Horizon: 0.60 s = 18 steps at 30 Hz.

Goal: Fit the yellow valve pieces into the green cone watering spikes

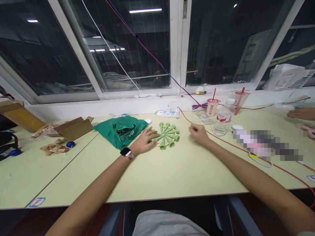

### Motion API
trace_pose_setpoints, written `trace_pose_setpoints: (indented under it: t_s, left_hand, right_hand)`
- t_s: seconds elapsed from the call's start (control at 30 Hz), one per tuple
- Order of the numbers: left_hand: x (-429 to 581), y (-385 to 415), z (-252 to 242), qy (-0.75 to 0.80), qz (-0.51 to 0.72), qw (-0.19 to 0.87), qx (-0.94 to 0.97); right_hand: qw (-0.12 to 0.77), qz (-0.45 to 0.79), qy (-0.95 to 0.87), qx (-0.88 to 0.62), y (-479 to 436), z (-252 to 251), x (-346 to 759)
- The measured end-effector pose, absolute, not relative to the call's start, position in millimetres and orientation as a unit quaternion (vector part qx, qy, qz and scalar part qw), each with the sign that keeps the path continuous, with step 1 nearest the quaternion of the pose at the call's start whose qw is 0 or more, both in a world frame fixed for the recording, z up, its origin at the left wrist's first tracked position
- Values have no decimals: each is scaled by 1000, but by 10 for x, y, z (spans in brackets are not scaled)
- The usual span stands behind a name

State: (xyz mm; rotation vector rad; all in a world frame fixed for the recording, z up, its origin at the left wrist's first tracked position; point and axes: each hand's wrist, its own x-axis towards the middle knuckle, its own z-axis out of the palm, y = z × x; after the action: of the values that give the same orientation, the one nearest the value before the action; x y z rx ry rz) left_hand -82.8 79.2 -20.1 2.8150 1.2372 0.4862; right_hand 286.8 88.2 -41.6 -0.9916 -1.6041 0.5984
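Several green plastic cone-shaped spikes (165, 135) lie in a radial ring on the pale green table (177, 177), with small yellow pieces among them. My left hand (145, 141) rests flat with its fingers spread, fingertips at the ring's left side, holding nothing. A watch is on that wrist. My right hand (199, 133) hovers to the ring's right, fingers curled loosely, with nothing visible in them. A thin red cable (216, 139) runs just beyond it. A crumpled green plastic bag (120, 131) lies left of my left hand.
Behind the ring stand a white power strip (168, 113) and a white mouse (148, 121). A water bottle (223, 118) and a red-strawed cup (213, 106) stand at the right. A cardboard box (71, 128) sits left. A co-worker's hand (302, 113) lies at the far right.
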Motion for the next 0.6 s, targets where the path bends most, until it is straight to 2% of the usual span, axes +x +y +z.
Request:
trace_pose_setpoints:
  t_s: [0.03,0.1,0.17,0.2,0.33,0.6]
  left_hand:
    - [-832,799,-207,397,156,12,904]
    - [-837,813,-217,398,156,9,904]
    - [-839,822,-223,397,156,8,904]
    - [-840,824,-224,396,157,8,905]
    - [-835,809,-220,392,161,5,906]
    - [-822,786,-213,396,157,8,905]
  right_hand:
    - [505,222,-729,-406,815,-440,2777]
    - [345,98,-856,-372,702,-472,2613]
    - [217,0,-904,-369,648,-470,2511]
    - [182,-20,-902,-390,643,-458,2488]
    - [129,-13,-865,-485,680,-389,2506]
    - [124,-6,-855,-503,677,-378,2520]
